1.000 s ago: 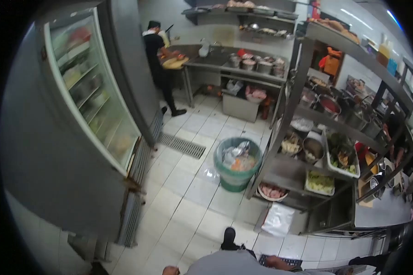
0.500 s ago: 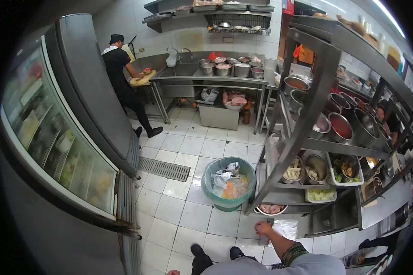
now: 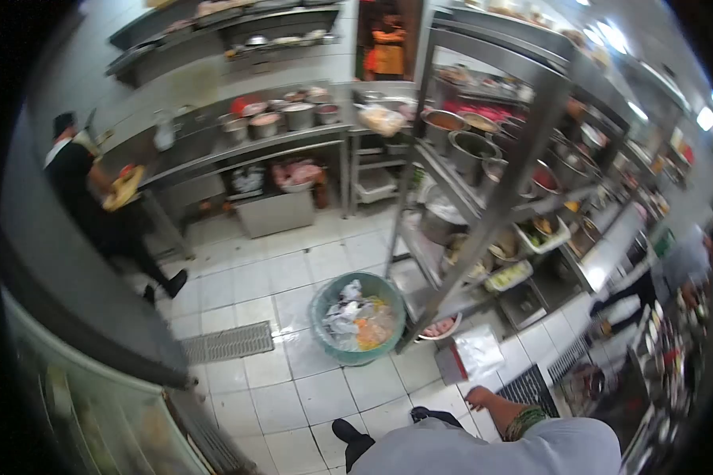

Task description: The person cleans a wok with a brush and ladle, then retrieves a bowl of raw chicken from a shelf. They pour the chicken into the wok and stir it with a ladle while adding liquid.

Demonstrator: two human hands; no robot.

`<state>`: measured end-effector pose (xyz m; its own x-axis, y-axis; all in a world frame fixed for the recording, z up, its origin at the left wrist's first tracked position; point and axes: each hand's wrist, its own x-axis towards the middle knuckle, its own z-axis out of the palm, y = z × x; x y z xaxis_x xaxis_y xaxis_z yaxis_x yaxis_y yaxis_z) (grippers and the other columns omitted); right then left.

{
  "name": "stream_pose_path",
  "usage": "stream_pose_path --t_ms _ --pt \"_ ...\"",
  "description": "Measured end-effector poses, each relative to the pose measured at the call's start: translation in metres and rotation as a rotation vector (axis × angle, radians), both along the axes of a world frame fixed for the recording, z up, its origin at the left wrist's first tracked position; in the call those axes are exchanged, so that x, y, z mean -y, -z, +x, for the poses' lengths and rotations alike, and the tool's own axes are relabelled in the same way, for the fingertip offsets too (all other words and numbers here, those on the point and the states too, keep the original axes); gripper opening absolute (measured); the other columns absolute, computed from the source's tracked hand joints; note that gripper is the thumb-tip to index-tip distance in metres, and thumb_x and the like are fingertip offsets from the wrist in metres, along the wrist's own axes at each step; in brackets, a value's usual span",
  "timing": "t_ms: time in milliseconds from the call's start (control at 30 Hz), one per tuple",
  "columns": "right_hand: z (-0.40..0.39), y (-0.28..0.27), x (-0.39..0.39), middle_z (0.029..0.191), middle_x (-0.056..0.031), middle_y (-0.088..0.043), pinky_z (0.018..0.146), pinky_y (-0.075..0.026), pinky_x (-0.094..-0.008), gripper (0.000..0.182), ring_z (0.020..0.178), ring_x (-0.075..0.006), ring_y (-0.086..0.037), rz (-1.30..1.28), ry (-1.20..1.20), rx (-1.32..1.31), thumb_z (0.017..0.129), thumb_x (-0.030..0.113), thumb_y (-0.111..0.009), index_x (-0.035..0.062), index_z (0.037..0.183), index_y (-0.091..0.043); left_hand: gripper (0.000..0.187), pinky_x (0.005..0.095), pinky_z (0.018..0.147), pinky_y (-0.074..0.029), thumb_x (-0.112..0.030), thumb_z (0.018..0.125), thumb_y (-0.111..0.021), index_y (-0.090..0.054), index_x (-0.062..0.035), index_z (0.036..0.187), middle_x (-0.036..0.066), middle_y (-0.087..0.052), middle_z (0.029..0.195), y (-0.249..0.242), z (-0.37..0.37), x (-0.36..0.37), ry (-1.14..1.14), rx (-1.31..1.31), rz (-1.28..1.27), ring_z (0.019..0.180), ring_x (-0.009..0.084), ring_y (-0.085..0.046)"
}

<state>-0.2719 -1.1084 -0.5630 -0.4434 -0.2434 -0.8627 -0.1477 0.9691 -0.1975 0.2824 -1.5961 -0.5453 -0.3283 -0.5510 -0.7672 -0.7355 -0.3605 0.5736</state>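
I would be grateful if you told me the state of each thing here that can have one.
Green bin: uncovered, waste inside.
Steel pots on the counter: uncovered, upright.
White tray on the rack: uncovered, greens inside.
Box on the floor: white plastic over its top; closure hidden.
Glass-fronted fridge: cut off; cannot tell if shut.
Right hand: apparently empty, fingers bent.
Left hand: out of view.

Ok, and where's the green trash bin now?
In the head view, the green bin stands on the tiled floor, just left of the metal rack, beyond the shoes.
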Motion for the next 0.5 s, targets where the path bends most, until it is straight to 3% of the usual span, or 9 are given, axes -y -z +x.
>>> stream_pose_path --t_ms 33,100,167,233,300,333,400,500 --pt "0.007 0.005 -0.005 0.089 -0.0130 -0.070 0.058 -0.058 -0.0391 0.033 0.072 -0.0253 -0.072 -0.048 0.074 -0.013 0.086 0.033 -0.064 0.0049 0.103 -0.068 0.038 0.0340 0.061 -0.049 -0.035 0.094 -0.055 -0.062 -0.0076 0.120 0.011 -0.065 0.092 0.006 -0.003 0.039 -0.028 0.021 -0.009 0.075 0.0203 -0.059" --pt "0.035 -0.105 0.056 0.089 -0.0150 -0.071 0.053 -0.059 -0.0343 0.034 0.069 -0.0231 -0.072 -0.063 0.508 -0.046 0.087 0.030 -0.061 0.0006 0.103 -0.067 0.039 0.0352 0.061 -0.049 -0.037 0.095 -0.054 -0.060 -0.0097 0.122 0.010 -0.064 0.096 0.014 -0.029 0.122 -0.147 0.139 -0.035 0.077 0.0215 -0.060" --pt "0.054 -0.129 0.074 0.096 -0.0131 -0.069 0.060 -0.059 -0.0338 0.039 0.078 -0.0222 -0.072 -0.202 0.664 -0.050 0.089 0.030 -0.060 0.0004 0.115 -0.062 0.038 0.0357 0.061 -0.049 -0.037 0.095 -0.054 -0.060 -0.0094 0.121 0.010 -0.063 0.100 0.012 -0.065 0.182 -0.028 0.097 -0.071 0.080 0.0227 -0.060" --pt "0.073 -0.137 0.089 0.095 -0.0130 -0.069 0.060 -0.059 -0.0339 0.040 0.078 -0.0215 -0.072 -0.235 0.724 -0.069 0.088 0.030 -0.062 0.0014 0.116 -0.061 0.038 0.0360 0.061 -0.049 -0.036 0.094 -0.054 -0.060 -0.0090 0.120 0.010 -0.063 0.102 0.009 -0.107 0.215 0.035 -0.009 -0.117 0.083 0.0232 -0.061" --pt "0.094 -0.136 0.090 0.096 -0.0131 -0.069 0.060 -0.059 -0.0338 0.041 0.078 -0.0210 -0.072 -0.256 0.779 -0.075 0.087 0.030 -0.062 0.0021 0.117 -0.061 0.037 0.0360 0.061 -0.049 -0.034 0.093 -0.056 -0.060 -0.0083 0.119 0.010 -0.063 0.103 0.017 -0.155 0.228 0.051 -0.178 -0.157 0.085 0.0229 -0.062" --pt "0.103 -0.134 0.088 0.096 -0.0132 -0.069 0.060 -0.059 -0.0338 0.041 0.078 -0.0209 -0.072 -0.259 0.799 -0.069 0.087 0.030 -0.063 0.0024 0.117 -0.061 0.038 0.0386 0.063 -0.049 -0.032 0.092 -0.059 -0.059 -0.0071 0.120 0.011 -0.063 0.103 0.019 -0.177 0.225 0.067 -0.121 -0.087 0.087 0.0230 -0.063" --pt "0.123 -0.132 0.078 0.097 -0.0138 -0.069 0.059 -0.059 -0.0341 0.042 0.079 -0.0222 -0.072 -0.277 0.855 -0.068 0.087 0.030 -0.062 0.0027 0.119 -0.061 0.027 0.0315 0.046 -0.047 -0.030 0.088 -0.065 -0.065 -0.0086 0.104 0.005 -0.063 0.078 0.029 -0.228 0.209 0.094 -0.120 -0.053 0.061 0.0186 -0.063" --pt "0.159 -0.119 0.044 0.097 -0.0141 -0.070 0.059 -0.059 -0.0353 0.042 0.079 -0.0235 -0.072 -0.245 1.047 -0.078 0.087 0.029 -0.062 0.0030 0.120 -0.061 0.023 0.0308 0.047 -0.048 -0.023 0.089 -0.062 -0.061 -0.0100 0.108 0.004 -0.062 0.082 0.044 -0.275 0.160 0.445 -0.077 0.121 0.065 0.0187 -0.064"
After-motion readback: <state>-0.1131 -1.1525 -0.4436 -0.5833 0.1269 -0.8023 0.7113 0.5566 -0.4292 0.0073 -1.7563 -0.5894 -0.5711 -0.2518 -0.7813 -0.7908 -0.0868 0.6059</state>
